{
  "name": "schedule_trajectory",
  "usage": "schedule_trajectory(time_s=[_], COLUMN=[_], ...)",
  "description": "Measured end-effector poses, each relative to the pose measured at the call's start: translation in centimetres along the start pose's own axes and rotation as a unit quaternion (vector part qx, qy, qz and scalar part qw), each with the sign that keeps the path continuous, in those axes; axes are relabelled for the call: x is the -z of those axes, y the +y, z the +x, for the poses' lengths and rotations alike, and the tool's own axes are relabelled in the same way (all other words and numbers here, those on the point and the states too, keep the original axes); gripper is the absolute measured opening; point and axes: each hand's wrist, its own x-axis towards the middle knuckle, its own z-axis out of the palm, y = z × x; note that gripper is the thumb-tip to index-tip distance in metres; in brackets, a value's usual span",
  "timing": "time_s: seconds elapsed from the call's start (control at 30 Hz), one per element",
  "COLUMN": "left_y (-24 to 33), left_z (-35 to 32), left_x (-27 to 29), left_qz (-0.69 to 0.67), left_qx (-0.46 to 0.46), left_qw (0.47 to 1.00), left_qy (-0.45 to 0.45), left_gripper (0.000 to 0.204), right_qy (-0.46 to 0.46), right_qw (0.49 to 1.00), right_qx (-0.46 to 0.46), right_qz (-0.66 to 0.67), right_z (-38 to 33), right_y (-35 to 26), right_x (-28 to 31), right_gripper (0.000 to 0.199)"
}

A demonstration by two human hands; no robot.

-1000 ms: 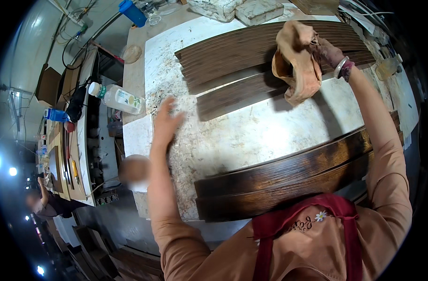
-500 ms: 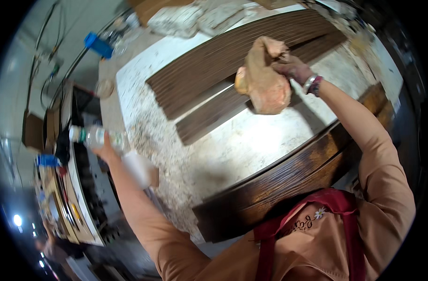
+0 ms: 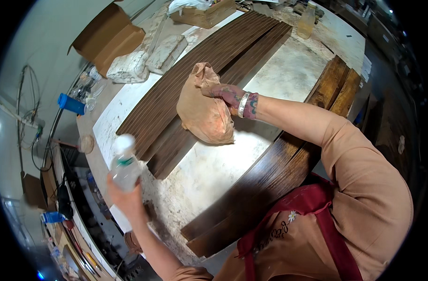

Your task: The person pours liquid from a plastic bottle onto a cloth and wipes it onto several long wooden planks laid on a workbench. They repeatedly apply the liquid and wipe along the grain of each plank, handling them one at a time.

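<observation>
My right hand (image 3: 229, 97), with dark stains on its skin, grips a crumpled beige cloth bundle (image 3: 202, 110) by its side. Pinkish-orange patches mark the cloth, which hangs over dark brown grooved wooden strips (image 3: 171, 82). My left hand (image 3: 126, 194) is closed around a clear plastic bottle (image 3: 123, 171) with a white cap and a green band. That bottle is held nearly upright by the table's left edge and is slightly blurred. Glossy stained brown planks (image 3: 256, 187) lie along the near edge, between me and the white tabletop (image 3: 223, 168).
An open cardboard box (image 3: 106, 40) and whitish wrapped blocks (image 3: 128, 68) stand at the far left. A blue bottle (image 3: 71, 104) lies near a roll of tape (image 3: 86, 144). At the back right stands a bottle of yellowish liquid (image 3: 306, 22).
The view has turned. My left hand has brought the bottle from lying sideways to nearly upright. The cloth bundle has shifted left in the picture, still in my right hand.
</observation>
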Motion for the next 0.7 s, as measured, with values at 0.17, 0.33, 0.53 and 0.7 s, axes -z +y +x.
schedule_trajectory(time_s=[0.17, 0.33, 0.53, 0.7], left_y=[7.7, 11.6, 14.8, 15.5], left_z=[0.2, 1.5, 4.9, 5.3], left_x=[-2.5, -3.2, -2.4, -1.8], left_qz=[0.088, 0.190, 0.277, 0.290], left_qx=[-0.176, -0.238, -0.279, -0.310], left_qw=[0.972, 0.939, 0.907, 0.887], left_qy=[-0.125, -0.161, -0.153, -0.183], left_gripper=[0.079, 0.073, 0.066, 0.063], right_qy=[-0.002, -0.027, 0.000, -0.066], right_qw=[0.992, 0.991, 0.993, 0.978], right_qx=[-0.064, -0.072, -0.061, -0.082], right_qz=[0.106, 0.111, 0.104, 0.180], right_z=[-1.7, -2.6, -2.5, -2.3], right_y=[0.5, 0.2, 0.0, -1.0], right_x=[-2.6, -1.3, 1.8, 2.2], right_gripper=[0.030, 0.030, 0.031, 0.038])
